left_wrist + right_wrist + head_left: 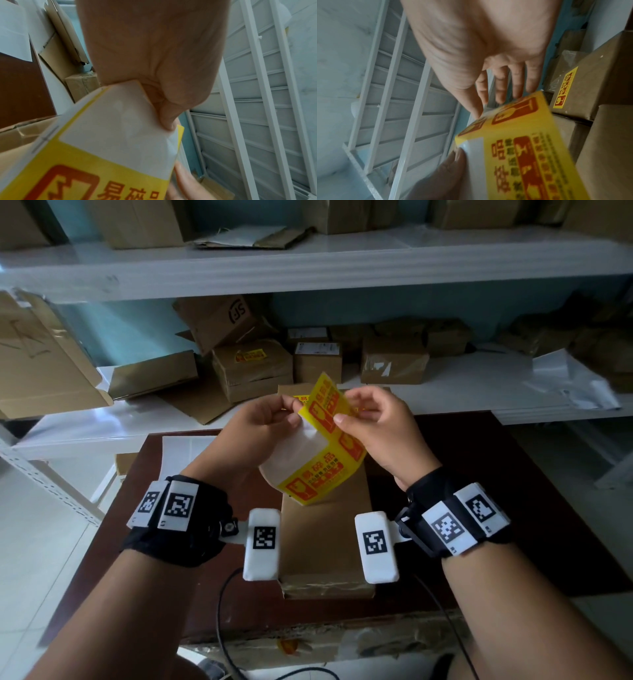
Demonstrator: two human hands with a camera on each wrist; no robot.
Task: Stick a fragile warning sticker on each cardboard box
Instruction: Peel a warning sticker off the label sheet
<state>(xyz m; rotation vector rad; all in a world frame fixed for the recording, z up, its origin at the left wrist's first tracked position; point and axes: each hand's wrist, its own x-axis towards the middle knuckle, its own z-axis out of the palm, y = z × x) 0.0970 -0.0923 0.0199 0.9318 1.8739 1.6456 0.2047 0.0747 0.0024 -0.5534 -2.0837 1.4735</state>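
Both hands are up over the long cardboard box (325, 529) that lies on the dark brown table (513, 508), working a sticker off its sheet. The left hand (260, 429) pinches the bared white backing of the sticker strip (315, 470) between thumb and fingertips, and the left wrist view shows the thumb pressed down on that white liner. The right hand (373, 426), close beside it, pinches the yellow fragile sticker (325, 402) that is lifting off the top of the strip, thumb in front and fingers behind. The strip hangs in the air above the far half of the box, touching nothing but the hands. The box top below looks bare apart from a yellow label (301, 398) at its far end, mostly hidden behind the hands. Beyond the box, on the white shelf (462, 398), a smaller carton (253, 368) already carries its yellow label. To do this peel well, I judge the right hand should pull slowly and low along the liner, holding only a corner so the glue stays clean, while the left keeps the liner taut; a curled or folded sticker will stick to itself, so keep it flat and lay it down from one edge, then smooth it outward
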